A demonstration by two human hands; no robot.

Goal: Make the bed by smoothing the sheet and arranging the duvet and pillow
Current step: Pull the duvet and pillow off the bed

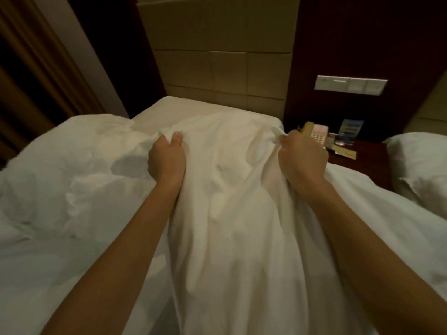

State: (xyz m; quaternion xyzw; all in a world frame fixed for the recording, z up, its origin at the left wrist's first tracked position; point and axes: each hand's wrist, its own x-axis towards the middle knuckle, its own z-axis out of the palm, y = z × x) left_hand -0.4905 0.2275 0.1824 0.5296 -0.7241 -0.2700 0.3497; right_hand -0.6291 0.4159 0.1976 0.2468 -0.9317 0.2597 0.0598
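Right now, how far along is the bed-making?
Done: the sheet at the head looks flat. In hand: the left hand and right hand both grip the duvet near its top edge, held toward the headboard. Left: the duvet is creased and bunched on the left side, and no pillow lies at this bed's head; one pillow sits beyond the nightstand.

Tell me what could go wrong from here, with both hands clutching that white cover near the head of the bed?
1. The right hand grips the duvet close to the telephone on the nightstand; a wide swing might knock it.
2. The left hand holds only a small bunch of cloth, so its grip could slip on a hard tug.
3. The heaped bedding at the left may drag and leave the duvet crooked.
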